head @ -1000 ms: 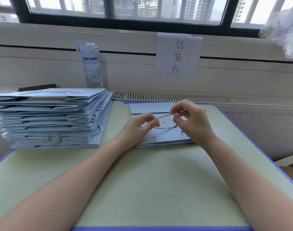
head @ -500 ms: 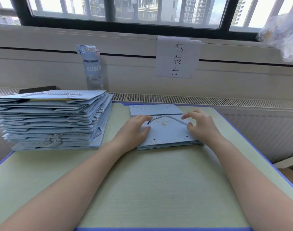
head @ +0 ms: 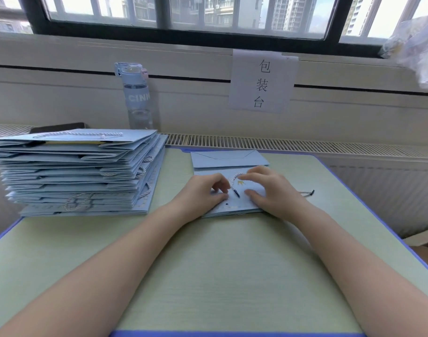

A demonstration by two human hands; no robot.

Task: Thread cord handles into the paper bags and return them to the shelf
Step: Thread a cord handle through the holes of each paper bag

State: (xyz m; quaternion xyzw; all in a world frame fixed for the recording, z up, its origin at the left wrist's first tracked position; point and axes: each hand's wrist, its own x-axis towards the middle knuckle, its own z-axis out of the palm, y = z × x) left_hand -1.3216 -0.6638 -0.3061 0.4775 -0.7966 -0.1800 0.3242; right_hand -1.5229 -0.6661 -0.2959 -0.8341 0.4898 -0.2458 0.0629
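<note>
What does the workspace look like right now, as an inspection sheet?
Surface: green table, blue edge.
Job's things: flat paper bag under both hands; cord, black tip near a hole; loose cord end at right; stack of bags at left.
Clutter: water bottle; dark flat object.
Hands: left hand pinches cord; right hand rests on bag, grip unclear.
Cables: nothing seen.
Surroundings: paper sign, window, vent grille.

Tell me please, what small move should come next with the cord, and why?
Probably slide the cord's black tip into the small hole in the paper bag. The tip lies close to that hole, not yet through it, with the left hand and right hand flanking it.
</note>
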